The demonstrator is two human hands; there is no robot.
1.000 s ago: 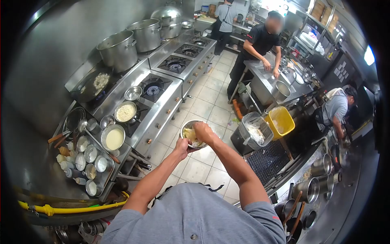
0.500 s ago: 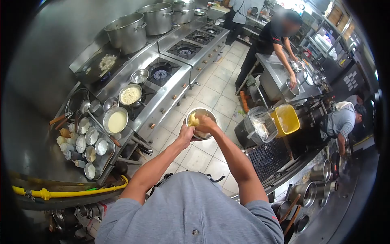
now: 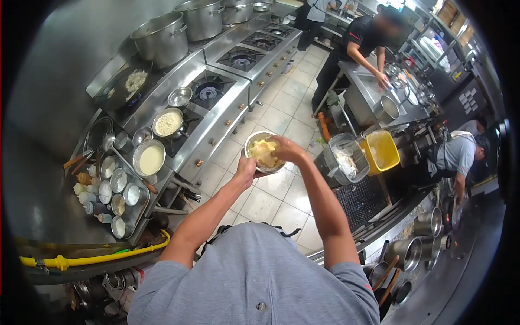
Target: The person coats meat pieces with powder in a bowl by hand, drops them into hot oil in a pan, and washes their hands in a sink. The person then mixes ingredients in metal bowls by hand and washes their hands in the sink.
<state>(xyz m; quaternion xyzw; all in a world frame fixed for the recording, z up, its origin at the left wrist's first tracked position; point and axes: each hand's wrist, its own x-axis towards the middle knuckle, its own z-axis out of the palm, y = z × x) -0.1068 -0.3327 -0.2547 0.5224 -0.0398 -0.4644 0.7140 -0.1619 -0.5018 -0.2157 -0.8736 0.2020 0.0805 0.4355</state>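
My left hand (image 3: 246, 168) is closed on the near left edge of a round metal bowl (image 3: 247, 142), held over the floor in front of me. Pale yellow food pieces (image 3: 262, 150) in a wet-looking coating fill the bowl; their exact kind I cannot make out. Over the bowl's right side is my right hand (image 3: 290, 151), its fingers apart and reaching in at the food. No piece is visibly gripped in it, though the fingertips are partly lost against the contents.
Left is a stove (image 3: 225, 103) with large pots (image 3: 160, 40), a pan of frying food (image 3: 116, 89), a bowl of pale crumbs (image 3: 168, 123) and a bowl of batter (image 3: 150, 161). Right are a bin (image 3: 328, 169), a yellow bucket (image 3: 394, 142) and co-workers (image 3: 355, 46) at counters.
My right hand has drawn back from deep in the bowl toward its right side, its fingers opening. More of the yellow food shows. The co-worker's arms at the sink counter have shifted.
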